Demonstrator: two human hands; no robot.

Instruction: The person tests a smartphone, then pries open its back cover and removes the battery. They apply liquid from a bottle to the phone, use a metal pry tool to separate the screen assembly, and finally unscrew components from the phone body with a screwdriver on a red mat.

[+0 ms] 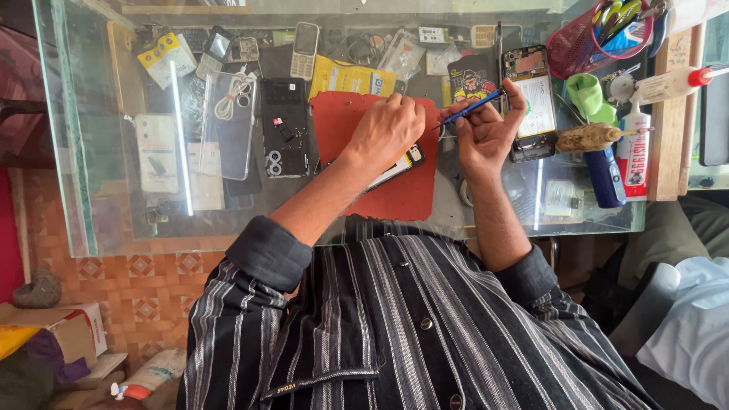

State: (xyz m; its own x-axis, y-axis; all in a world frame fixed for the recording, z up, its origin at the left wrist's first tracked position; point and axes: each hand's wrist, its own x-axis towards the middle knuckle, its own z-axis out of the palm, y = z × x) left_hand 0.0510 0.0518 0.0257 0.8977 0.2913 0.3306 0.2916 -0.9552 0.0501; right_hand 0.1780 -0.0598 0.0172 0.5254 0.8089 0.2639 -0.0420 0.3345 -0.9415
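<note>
Striped shirt (410,334) fills the foreground, and past it the left hand (387,129) presses down, curled over a phone (399,163) on the red mat (402,193), near the glass tabletop's (106,228) front edge. Right hand (486,129) pinches a blue screwdriver (471,106). Little bare glass: yellow package (345,77) behind the mat, white glue bottles (668,83) at right.

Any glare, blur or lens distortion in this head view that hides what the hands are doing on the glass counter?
Head view: bright strip-light reflections streak the glass counter, beside the hands, not over them. Left hand and right hand with its blue screwdriver look sharp. Wide-angle bending curves the counter edges. The phone under the left hand is mostly covered.
</note>
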